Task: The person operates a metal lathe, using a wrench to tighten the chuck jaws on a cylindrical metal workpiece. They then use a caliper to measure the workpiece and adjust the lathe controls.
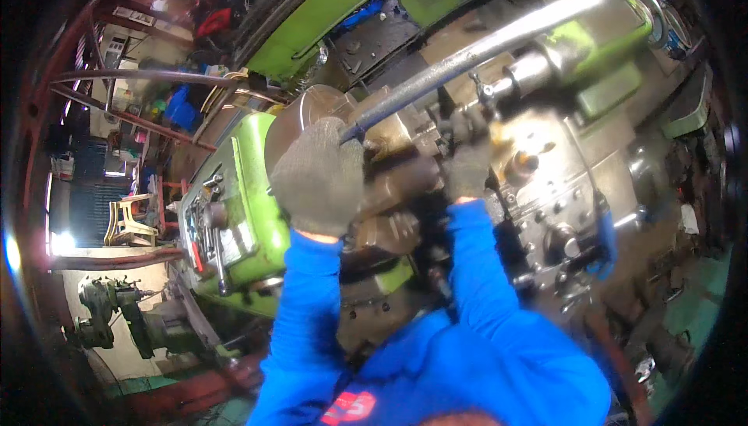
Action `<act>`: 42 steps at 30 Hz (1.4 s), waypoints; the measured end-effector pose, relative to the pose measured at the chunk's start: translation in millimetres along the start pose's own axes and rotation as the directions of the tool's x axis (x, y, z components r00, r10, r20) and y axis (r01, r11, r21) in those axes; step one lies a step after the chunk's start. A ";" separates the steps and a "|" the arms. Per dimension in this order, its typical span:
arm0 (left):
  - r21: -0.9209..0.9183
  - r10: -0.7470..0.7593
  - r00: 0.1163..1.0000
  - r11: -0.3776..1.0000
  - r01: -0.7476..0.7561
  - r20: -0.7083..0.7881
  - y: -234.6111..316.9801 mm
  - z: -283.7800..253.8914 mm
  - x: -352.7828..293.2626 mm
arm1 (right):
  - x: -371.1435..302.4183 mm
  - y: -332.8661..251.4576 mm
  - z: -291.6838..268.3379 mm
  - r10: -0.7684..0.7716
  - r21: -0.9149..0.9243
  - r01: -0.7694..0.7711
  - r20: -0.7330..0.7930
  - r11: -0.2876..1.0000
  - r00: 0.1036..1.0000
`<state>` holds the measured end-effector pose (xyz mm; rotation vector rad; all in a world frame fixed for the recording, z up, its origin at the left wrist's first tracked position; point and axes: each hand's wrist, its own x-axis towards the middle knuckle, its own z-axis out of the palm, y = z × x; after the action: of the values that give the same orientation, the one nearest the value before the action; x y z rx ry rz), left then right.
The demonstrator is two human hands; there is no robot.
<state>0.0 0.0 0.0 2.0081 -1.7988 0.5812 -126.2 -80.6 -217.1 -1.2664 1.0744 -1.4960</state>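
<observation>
A metal pipe [467, 61] slants over the green lathe [263, 200], from the gloved left hand [319, 175] toward the far right corner, the gloved right hand [467, 167] is mid-lathe, both hands' opening and hold unclear, and pinkish print [351, 407] marks the blue top [440, 356].

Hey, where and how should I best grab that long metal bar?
Probably mid-length, from above, wrapping around it: the long metal bar looks round and slender, its middle is uncovered, and the gloved left hand is at its lower-left end.

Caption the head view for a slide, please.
Gloved left hand at one end of a long metal bar, gloved right hand nearby, over a green lathe.
</observation>
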 end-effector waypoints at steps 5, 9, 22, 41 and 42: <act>0.017 -0.066 0.996 0.998 0.065 0.067 -11.2 -1.5 14.1 | 4.6 -15.2 5.7 0.258 0.143 -0.239 -0.139 0.960 0.956; -0.036 -0.074 0.997 0.997 0.073 -0.014 -17.8 6.0 17.4 | 8.3 0.2 13.0 0.148 -0.034 -0.156 -0.182 0.987 0.972; -0.014 -0.003 1.000 1.000 0.002 -0.030 -17.6 6.5 19.5 | 18.5 16.8 15.5 0.110 -0.119 -0.122 -0.103 0.985 0.989; -0.051 -0.053 0.999 0.997 0.053 -0.005 -23.1 9.5 17.6 | 19.1 26.5 14.9 0.253 0.138 -0.264 0.092 0.955 0.963; -0.053 -0.034 0.999 0.998 0.032 -0.032 -24.2 11.0 17.3 | 18.6 23.7 15.4 0.278 0.150 -0.289 0.092 0.945 0.956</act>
<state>26.3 -17.8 -0.1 1.9781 -1.7408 0.5478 -110.6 -105.6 -233.9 -0.9962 1.0193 -1.2831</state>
